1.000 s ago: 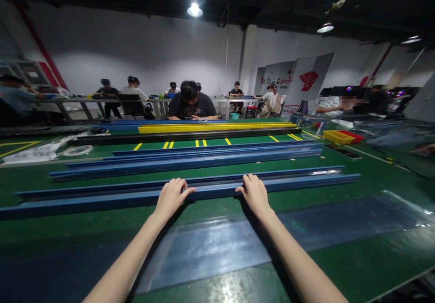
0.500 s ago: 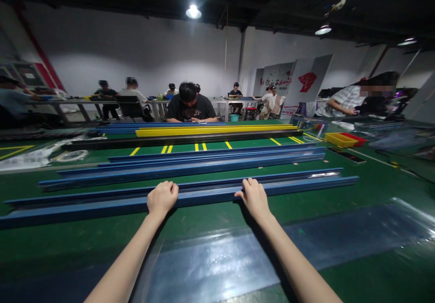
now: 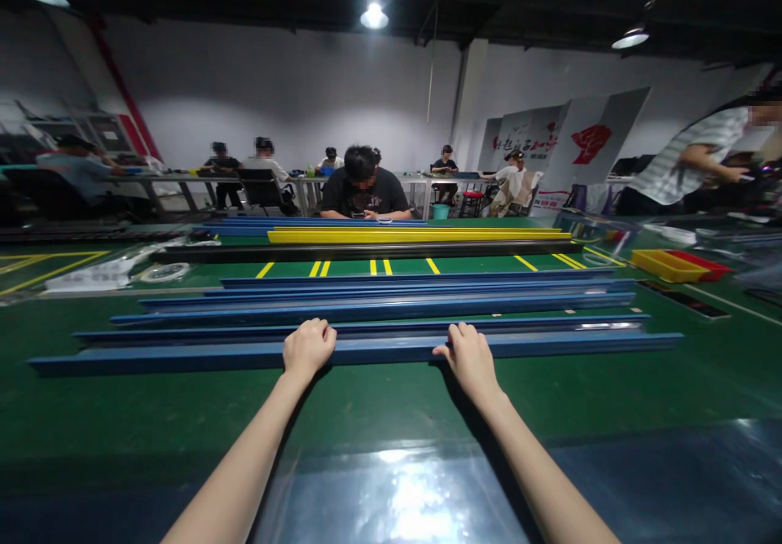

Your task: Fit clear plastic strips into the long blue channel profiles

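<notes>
A long blue channel strip (image 3: 391, 352) lies crosswise on the green table in front of me. My left hand (image 3: 309, 345) grips its near wall left of the middle, fingers curled over the top edge. To the right, my right hand (image 3: 469, 355) is closed over the same wall, its thumb on the near side. The fingertips of both hands are hidden behind the wall. Just beyond lie several more blue channel strips (image 3: 391, 309), side by side.
Clear plastic sheeting (image 3: 403, 479) covers the table's near edge. Farther off are a black strip (image 3: 379, 249), a yellow strip (image 3: 421, 235), yellow and red trays (image 3: 669, 265) and a dark flat device (image 3: 684, 299). A person (image 3: 365, 190) sits opposite.
My view has turned a little to the left and levelled. Both hands keep their hold on the blue channel strip, which looks nearly unmoved on the table. The person at right leans differently.
</notes>
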The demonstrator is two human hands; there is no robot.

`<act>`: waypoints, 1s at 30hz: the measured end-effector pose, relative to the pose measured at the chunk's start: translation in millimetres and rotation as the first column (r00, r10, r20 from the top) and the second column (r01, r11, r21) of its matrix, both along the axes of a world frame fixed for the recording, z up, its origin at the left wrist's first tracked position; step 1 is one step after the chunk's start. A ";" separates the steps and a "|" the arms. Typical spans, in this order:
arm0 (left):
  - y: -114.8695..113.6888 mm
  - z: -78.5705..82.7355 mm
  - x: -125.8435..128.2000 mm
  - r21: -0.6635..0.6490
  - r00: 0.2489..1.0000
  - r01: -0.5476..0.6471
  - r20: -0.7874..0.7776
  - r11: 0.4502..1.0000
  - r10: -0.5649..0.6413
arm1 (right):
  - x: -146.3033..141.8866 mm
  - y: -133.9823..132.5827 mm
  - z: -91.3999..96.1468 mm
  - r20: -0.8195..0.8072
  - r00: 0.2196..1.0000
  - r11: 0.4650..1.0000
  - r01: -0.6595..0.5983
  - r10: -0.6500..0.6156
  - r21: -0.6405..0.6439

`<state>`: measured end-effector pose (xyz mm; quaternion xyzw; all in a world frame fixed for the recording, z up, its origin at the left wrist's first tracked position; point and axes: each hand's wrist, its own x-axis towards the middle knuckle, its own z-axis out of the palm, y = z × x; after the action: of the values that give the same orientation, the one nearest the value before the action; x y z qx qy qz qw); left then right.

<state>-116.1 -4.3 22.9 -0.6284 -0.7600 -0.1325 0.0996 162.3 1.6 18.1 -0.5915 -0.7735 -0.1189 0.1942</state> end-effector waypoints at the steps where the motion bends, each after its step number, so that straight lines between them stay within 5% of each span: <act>1: 1.3 -0.4 -1.1 -0.005 1.000 0.003 -0.002 1.000 -0.003 | -0.6 1.3 -0.6 0.001 1.000 1.000 -0.002 0.002 0.007; 9: 3.8 1.1 -7.5 -0.056 0.998 0.067 0.017 0.996 -0.067 | 2.7 8.0 -1.4 0.032 0.999 1.000 -0.019 0.020 -0.024; 13: 6.4 10.0 -4.8 -0.120 0.987 0.149 -0.049 0.981 -0.156 | 8.1 18.7 20.8 0.134 0.980 0.975 -0.120 0.147 -0.188; 16: 19.2 16.2 5.7 -0.049 0.980 0.185 -0.069 0.981 -0.188 | 9.4 38.6 39.6 0.044 0.989 0.918 -0.113 0.139 -0.380; 18: 33.0 18.0 15.4 -0.005 0.973 0.226 -0.052 0.974 -0.226 | 7.8 55.7 44.7 -0.003 0.993 0.938 -0.115 0.120 -0.328; 24: 68.0 13.4 34.4 -0.111 0.933 0.356 0.105 0.928 -0.345 | 2.1 96.7 23.8 0.010 0.987 0.959 -0.155 0.162 -0.236; 30: 67.0 10.8 29.2 -0.152 0.921 0.383 0.134 0.911 -0.365 | 4.2 107.3 10.2 -0.057 0.979 0.953 -0.202 0.194 -0.227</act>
<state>-86.9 62.7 33.6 -0.7611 -0.6382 -0.1137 -0.0225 166.5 108.9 28.4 -0.5314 -0.8341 0.0023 0.1480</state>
